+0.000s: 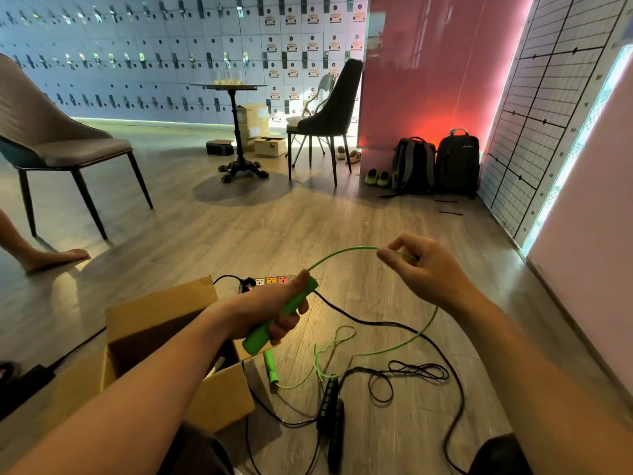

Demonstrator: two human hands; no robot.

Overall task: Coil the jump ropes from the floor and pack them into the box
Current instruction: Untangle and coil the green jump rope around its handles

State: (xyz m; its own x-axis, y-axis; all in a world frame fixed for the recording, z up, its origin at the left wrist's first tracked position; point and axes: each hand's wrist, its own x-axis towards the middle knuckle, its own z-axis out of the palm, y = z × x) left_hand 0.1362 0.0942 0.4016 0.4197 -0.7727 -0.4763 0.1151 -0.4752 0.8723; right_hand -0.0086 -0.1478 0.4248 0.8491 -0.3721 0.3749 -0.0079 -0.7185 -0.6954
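Tangling is the main hazard at this point. The left hand (274,310) has fingers and thumb curled tight round one green handle (257,339), held up just beside the open cardboard box (150,320). The right hand (421,269) pinches the green cord (342,253) between thumb and fingertips, so a short arc spans the two hands. The rest of that cord drops to the wooden floor (376,217), where it twists into a small loop (342,334) and lies across the black jump rope (330,402) close to its handles. The second green handle (270,366) lies on the floor near the box. Drawn in fast, the loop may tighten into a knot, or the cord may drag the black rope along. A black cable from the power strip (272,281) crosses the same patch. I cannot tell whether the green cord passes under it, and a snag there could tug the strip.
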